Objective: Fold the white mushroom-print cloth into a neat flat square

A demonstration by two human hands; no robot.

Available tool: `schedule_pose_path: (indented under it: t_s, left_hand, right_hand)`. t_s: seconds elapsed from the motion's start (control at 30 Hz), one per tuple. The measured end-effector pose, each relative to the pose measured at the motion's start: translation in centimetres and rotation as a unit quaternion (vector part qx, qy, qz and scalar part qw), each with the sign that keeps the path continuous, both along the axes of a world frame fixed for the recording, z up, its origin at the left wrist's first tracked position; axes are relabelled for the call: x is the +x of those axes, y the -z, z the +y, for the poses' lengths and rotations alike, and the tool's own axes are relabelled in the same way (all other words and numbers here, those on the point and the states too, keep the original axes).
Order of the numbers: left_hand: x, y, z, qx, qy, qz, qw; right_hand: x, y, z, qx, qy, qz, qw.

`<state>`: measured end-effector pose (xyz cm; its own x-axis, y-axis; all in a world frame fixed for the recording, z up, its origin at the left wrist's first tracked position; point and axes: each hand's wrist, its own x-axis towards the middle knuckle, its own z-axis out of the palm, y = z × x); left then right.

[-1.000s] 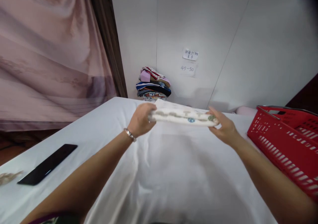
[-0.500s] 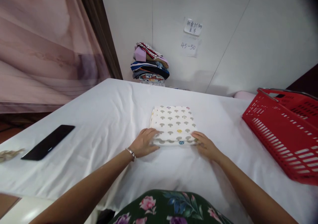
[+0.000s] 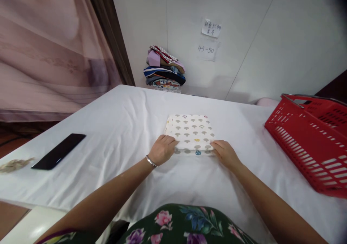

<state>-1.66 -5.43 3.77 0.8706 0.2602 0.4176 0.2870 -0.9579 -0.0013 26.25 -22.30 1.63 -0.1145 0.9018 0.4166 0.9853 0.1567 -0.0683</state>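
Note:
A folded white cloth [image 3: 190, 130] printed with small grey mushrooms lies flat in the middle of the white-covered table [image 3: 114, 128]. My left hand [image 3: 162, 149], a bracelet on its wrist, pinches the cloth's near left corner with curled fingers. My right hand [image 3: 225, 153] grips the near right corner in the same way. Both arms reach forward over my floral garment.
A red plastic basket [image 3: 311, 143] stands on the table at the right. A black phone [image 3: 58, 151] lies at the left, with a small beige item [image 3: 13, 164] beyond it. A stack of folded clothes [image 3: 165, 69] sits against the far wall under paper notes. A pink curtain hangs at the left.
One second ago both hands held the folded cloth up in the air. It has since come down flat on the table, and my hands now grip its near corners.

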Motion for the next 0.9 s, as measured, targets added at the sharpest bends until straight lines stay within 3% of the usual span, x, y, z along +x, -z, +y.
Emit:
schedule_pose_path:
  t_s: [0.13, 0.33, 0.5, 0.6, 0.67, 0.77, 0.9]
  left_hand:
    - [-0.5, 1.0, -0.9, 0.0, 0.015, 0.009, 1.0]
    - [-1.1, 1.9, -1.3, -0.034, -0.011, -0.012, 0.999]
    - [-1.2, 0.1, -2.0, -0.128, -0.031, -0.024, 0.991]
    - [0.2, -1.3, -2.6, -0.161, -0.041, -0.056, 0.985]
    - [1.5, -1.5, -2.7, -0.161, -0.052, -0.064, 0.983]
    - [2.7, -0.4, -2.4, -0.166, -0.097, -0.027, 0.981]
    - [1.8, 1.8, -1.7, -0.206, -0.134, -0.012, 0.969]
  right_hand:
    - [-0.5, 0.7, -0.5, 0.009, -0.016, 0.004, 1.0]
    - [-1.1, 1.6, -1.1, 0.034, -0.019, 0.019, 0.999]
    - [-1.3, 1.4, -1.5, 0.013, 0.004, 0.057, 0.998]
    - [-2.3, 0.3, -0.4, -0.028, 0.0, 0.058, 0.998]
    - [-3.4, 0.0, 0.8, -0.064, -0.011, 0.036, 0.997]
    - [-5.2, 0.5, 2.3, -0.114, -0.036, 0.005, 0.993]
    - [-6.2, 1.1, 2.5, -0.164, -0.04, 0.015, 0.985]
